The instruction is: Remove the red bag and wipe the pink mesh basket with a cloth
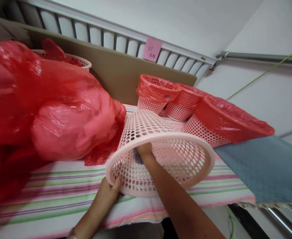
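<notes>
- As I watch, my left hand (111, 189) grips the round rim (166, 135) of the perforated plastic basket (178, 157)
- Beyond those fingers, my right hand (145, 151) clutches nubby grey cloth (137, 157)

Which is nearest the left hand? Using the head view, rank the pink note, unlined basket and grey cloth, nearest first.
1. Unlined basket: touching, its rim in the left hand.
2. Grey cloth: inside the basket, against the right hand.
3. Pink note: farthest, at the back on the white railing.
</notes>
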Demonstrator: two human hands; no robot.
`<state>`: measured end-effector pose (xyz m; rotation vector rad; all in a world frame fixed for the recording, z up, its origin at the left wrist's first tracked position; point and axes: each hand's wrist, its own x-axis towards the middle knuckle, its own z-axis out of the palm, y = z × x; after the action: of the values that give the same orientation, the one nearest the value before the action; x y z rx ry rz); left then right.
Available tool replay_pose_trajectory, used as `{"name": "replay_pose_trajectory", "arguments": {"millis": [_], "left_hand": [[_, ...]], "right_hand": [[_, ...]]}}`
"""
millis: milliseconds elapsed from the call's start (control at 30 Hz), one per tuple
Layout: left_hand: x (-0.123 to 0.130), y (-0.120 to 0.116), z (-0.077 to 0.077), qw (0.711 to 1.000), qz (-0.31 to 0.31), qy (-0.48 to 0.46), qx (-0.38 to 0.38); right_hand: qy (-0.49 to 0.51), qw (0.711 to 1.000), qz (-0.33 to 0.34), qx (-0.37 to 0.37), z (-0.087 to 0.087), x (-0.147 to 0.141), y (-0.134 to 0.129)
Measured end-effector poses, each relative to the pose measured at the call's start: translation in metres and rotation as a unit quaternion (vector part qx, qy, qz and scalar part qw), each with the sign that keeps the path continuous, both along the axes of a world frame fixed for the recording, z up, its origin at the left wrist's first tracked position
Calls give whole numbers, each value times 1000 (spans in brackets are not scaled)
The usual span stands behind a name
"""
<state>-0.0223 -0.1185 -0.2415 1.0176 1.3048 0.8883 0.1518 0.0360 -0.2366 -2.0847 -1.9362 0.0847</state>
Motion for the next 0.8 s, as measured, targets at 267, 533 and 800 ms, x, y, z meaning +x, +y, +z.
{"name": "replay_pose_trajectory", "arguments": {"millis": [267, 533, 800], "left_hand": [[3, -1, -9, 997, 13, -72, -5], [14, -19, -16, 996, -29, -70, 50], [16, -21, -8, 999, -12, -45, 22]], "right_hand": [[-54, 998, 27, -28, 7, -17, -96], [-38, 996, 63, -51, 11, -11, -179], [-64, 997, 14, -38, 10, -15, -60]]}}
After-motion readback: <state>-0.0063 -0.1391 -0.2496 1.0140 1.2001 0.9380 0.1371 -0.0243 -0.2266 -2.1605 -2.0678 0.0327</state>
